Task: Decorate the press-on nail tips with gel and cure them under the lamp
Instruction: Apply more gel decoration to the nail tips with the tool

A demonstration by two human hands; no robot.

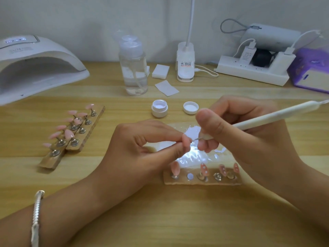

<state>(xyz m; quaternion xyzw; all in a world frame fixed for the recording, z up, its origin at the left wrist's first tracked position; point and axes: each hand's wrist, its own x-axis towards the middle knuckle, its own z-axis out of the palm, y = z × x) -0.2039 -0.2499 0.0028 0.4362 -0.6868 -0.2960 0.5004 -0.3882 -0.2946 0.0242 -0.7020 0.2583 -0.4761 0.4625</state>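
My left hand point(142, 145) pinches a pink nail tip point(186, 139) on its stand, mostly hidden by the fingers. My right hand point(240, 132) holds a white dotting pen point(277, 114), whose metal point touches that tip. Under both hands lies a foil-covered palette point(194, 157) with white gel. In front stands a wooden holder point(201, 180) carrying one plain pink tip point(175, 167), several dotted tips point(204, 169) and one bare magnet. An open white gel pot point(159, 108) and its lid point(190, 107) sit behind. The white curing lamp point(35, 68) stands at far left.
Two wooden holders with several plain pink tips point(74, 131) lie left of my hands. At the back stand a clear pump bottle point(133, 68), white wipes point(166, 88), a desk lamp base point(185, 63), a power strip with chargers point(252, 68) and a purple tissue box point(311, 70).
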